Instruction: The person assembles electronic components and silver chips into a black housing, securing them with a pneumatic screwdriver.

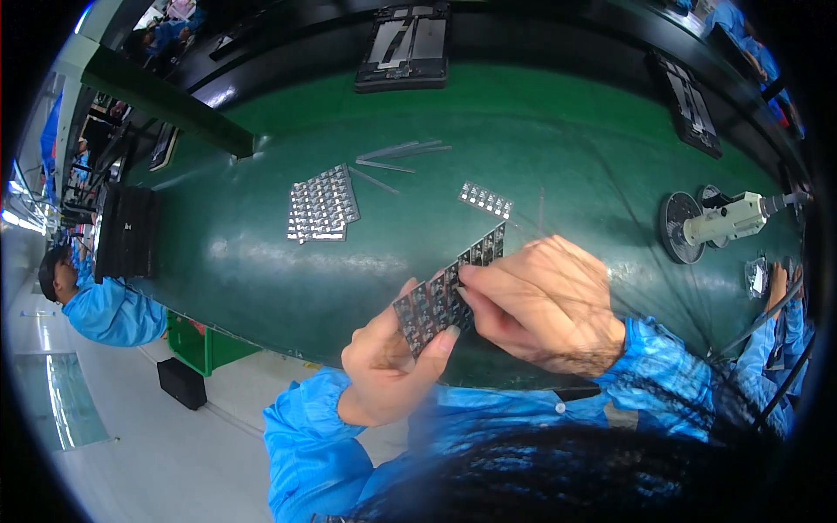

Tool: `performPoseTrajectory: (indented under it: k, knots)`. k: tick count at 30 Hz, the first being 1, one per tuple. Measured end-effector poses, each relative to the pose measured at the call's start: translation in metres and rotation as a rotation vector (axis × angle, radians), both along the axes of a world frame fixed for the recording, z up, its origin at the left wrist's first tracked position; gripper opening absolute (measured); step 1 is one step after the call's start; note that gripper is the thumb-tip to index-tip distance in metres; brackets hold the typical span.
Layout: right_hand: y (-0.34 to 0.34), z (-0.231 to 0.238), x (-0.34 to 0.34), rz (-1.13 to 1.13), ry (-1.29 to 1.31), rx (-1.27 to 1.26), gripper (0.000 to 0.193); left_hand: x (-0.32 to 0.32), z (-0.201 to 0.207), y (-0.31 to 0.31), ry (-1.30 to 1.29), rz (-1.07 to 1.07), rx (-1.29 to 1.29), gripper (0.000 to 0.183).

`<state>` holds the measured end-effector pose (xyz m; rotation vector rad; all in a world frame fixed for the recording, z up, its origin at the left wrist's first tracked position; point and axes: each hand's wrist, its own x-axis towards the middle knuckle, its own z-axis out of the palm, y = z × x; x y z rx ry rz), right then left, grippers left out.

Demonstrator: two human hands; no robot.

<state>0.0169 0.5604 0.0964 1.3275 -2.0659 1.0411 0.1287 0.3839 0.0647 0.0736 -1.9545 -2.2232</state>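
Over the near side of the green table, my left hand [384,370] grips a dark panel of small circuit boards [427,312], tilted up, by its lower edges between thumb and fingers. My right hand [554,305] is closed at the panel's right part, thumb and forefinger pinched against it; the fingertips partly hide that spot. Beyond my left hand lies a loose stack of similar circuit board panels [323,205]. A short piece of panel [486,200] rests just past my right hand. Several thin narrow strips [405,152] are scattered behind the stack.
Opened tablet-like devices [405,52] sit along the dark far ledge. At right stands a white device with round dark discs [728,220], near a small clear bag [756,277]. A dark post [166,100], black stacked trays [126,231] and a person in blue [113,309] are left.
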Motion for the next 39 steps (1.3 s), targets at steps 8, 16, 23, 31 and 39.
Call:
performPoseTrajectory:
  k: [8, 16, 23, 31, 39]
  knots:
    - [0.000, 0.006, -0.001, 0.018, 0.011, -0.025, 0.032, 0.001, -0.013, 0.002, 0.183, 0.025, -0.027, 0.052]
    - [-0.002, 0.007, 0.000, 0.043, -0.057, -0.060, 0.032, 0.000, -0.015, 0.000, 0.239, 0.026, -0.074, 0.049]
    - [-0.006, 0.002, -0.002, 0.027, -0.055, -0.073, 0.035, 0.003, -0.002, 0.000, 0.059, 0.030, 0.143, 0.053]
    - [-0.005, -0.001, -0.003, 0.002, -0.001, -0.064, 0.036, -0.002, 0.008, 0.000, -0.048, -0.025, 0.226, 0.064]
    - [-0.010, 0.011, -0.004, 0.000, 0.117, 0.121, 0.045, -0.004, 0.004, -0.001, -0.089, -0.022, 0.000, 0.062]
